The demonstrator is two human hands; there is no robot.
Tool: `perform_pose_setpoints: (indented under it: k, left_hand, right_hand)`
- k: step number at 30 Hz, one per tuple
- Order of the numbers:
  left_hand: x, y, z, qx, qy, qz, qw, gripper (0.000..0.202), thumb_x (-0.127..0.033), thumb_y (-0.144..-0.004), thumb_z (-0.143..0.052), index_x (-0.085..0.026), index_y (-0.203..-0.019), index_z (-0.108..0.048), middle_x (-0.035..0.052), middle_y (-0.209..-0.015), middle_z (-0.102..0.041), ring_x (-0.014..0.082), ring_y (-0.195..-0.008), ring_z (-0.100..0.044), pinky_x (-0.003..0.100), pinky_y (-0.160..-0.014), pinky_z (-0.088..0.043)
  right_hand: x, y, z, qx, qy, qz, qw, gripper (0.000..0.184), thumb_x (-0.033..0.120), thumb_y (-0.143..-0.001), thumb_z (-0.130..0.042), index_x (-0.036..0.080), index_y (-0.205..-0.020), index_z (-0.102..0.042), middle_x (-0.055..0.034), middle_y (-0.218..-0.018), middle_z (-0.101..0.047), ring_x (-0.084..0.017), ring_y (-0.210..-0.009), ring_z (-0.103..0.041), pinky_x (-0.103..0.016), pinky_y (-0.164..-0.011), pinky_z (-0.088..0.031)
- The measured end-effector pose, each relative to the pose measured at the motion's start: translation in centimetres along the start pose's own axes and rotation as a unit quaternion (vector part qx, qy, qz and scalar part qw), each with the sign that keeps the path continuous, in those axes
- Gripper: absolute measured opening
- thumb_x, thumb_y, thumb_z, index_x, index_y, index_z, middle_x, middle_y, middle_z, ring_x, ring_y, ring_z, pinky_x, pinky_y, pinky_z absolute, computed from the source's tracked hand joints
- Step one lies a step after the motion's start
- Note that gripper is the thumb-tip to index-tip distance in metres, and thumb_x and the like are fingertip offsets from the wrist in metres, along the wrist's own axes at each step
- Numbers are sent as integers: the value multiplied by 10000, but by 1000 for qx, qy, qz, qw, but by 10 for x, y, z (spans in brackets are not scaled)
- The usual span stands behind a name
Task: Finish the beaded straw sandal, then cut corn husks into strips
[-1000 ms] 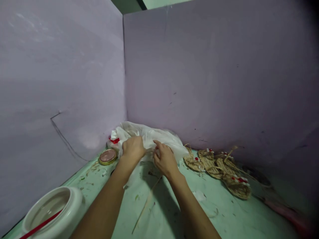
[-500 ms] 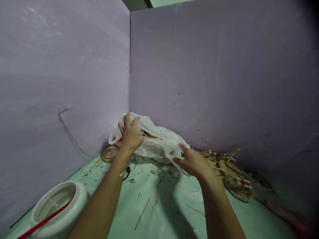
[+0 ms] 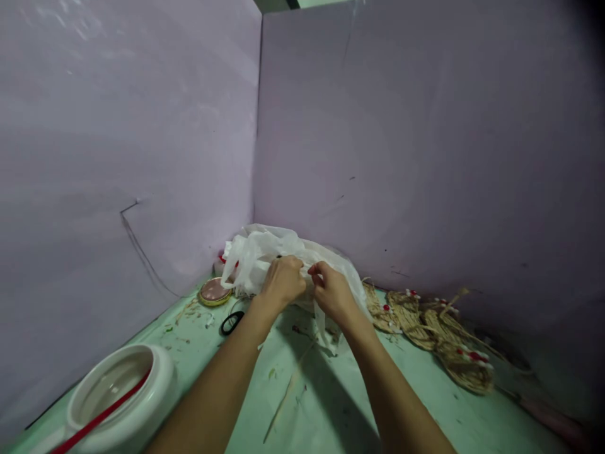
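Observation:
A crumpled white plastic bag (image 3: 278,238) lies against the back wall, near the corner. My left hand (image 3: 286,280) is closed at the middle of the bag, its fingers gripping the film, though the fingertips are partly hidden. Close beside it, my right hand (image 3: 331,290) has thumb and fingers curled together on the bag too, and part of the plastic hangs down below that hand. What the bag contains is mostly covered.
Woven straw slippers (image 3: 466,372) with red and white trim line the right side. A white pot (image 3: 165,378) with a red strip (image 3: 108,410) stands at front left. Beyond are a round pink-topped container (image 3: 215,291) and a black loop (image 3: 231,323). Straw scraps litter the green surface.
Both hands have come together at the middle of the bag and closed. The opening that showed brown and dark contents is now covered. My view has shifted slightly left.

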State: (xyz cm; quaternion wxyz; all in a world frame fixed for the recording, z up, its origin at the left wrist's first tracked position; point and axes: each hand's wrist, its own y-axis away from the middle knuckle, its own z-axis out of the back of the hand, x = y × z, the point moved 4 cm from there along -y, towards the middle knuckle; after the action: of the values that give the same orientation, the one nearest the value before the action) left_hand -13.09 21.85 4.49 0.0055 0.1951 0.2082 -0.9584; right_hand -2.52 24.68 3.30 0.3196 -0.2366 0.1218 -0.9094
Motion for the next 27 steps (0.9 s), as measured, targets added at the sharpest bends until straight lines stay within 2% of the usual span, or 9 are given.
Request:
perform_pose_setpoints:
  k: [3, 5, 8, 11, 14, 17, 20, 23, 27]
  left_hand:
    - [-1, 2, -1, 80, 11, -7, 997, 396, -103, -685, -404, -168, -976, -664, 101, -998, -664, 200, -946, -577, 311, -849, -418]
    - [-3, 7, -5, 168, 24, -18, 985, 321, -126, -664, -443, -161, -852, -702, 84, -879, -695, 195, -815, -607, 286, -756, -453]
    - [-6, 21, -13, 326, 43, -28, 944, 171, -120, -541, -568, -165, -630, -706, 17, -608, -680, 153, -556, -579, 225, -548, -454]
    - [-5, 26, -18, 398, 54, -23, 916, 154, -107, -476, -624, -187, -587, -696, -35, -540, -653, 129, -509, -559, 191, -481, -431]
    - [6, 16, -14, 342, 41, 11, 939, 157, -131, -565, -579, -175, -660, -697, -9, -645, -680, 148, -604, -593, 197, -538, -450]
    - [25, -1, -3, 202, -6, 82, 976, 350, -143, -723, -415, -148, -989, -643, 90, -975, -666, 204, -858, -601, 271, -717, -457]
    - [38, -8, 3, 106, -60, 139, 983, 457, -141, -779, -308, -99, -1187, -509, 193, -1179, -550, 272, -1058, -525, 370, -830, -404]
    - [37, -4, -4, 131, -75, 126, 980, 366, -180, -733, -392, -111, -1002, -631, 188, -1004, -641, 282, -919, -594, 356, -755, -433]
    - [24, 9, -17, 242, -70, 62, 966, 232, -168, -600, -513, -146, -747, -690, 126, -767, -692, 235, -682, -629, 280, -592, -447]
  right_hand:
    - [-15, -14, -5, 26, 55, 23, 998, 305, 101, -775, -392, 153, -1024, -561, -116, -1047, -632, -240, -1120, -476, -496, -979, -207]
    - [-24, -24, -4, 37, 93, 34, 994, 337, 128, -809, -370, 144, -1107, -527, -140, -1167, -572, -264, -1241, -346, -576, -992, -101]
    - [-34, -36, -4, 40, 147, 41, 988, 468, 194, -800, -434, 118, -1260, -400, -174, -1365, -374, -298, -1309, -199, -626, -983, -44]
    - [-40, -41, -7, 60, 196, 58, 977, 628, 127, -701, -531, 112, -1304, -357, -180, -1396, -323, -299, -1317, -175, -611, -1002, -3]
    - [-44, -35, -9, 87, 234, 73, 966, 614, 56, -672, -518, 111, -1275, -417, -190, -1349, -391, -300, -1294, -243, -605, -1009, -35]
    - [-46, -24, -5, 103, 260, 84, 956, 572, 14, -685, -474, 113, -1248, -465, -189, -1350, -399, -303, -1292, -257, -593, -1017, -30]
    - [-38, -12, 4, 125, 273, 112, 947, 526, -21, -679, -445, 123, -1175, -545, -160, -1321, -452, -271, -1292, -268, -528, -1049, 0]
    - [-15, -5, 17, 108, 249, 175, 946, 423, -17, -683, -441, 136, -1029, -631, -139, -1221, -547, -246, -1274, -290, -473, -1061, -17]
    - [9, -7, 18, 86, 148, 127, 977, 295, 77, -750, -433, 166, -916, -659, -106, -983, -657, -218, -1030, -521, -327, -901, -339]
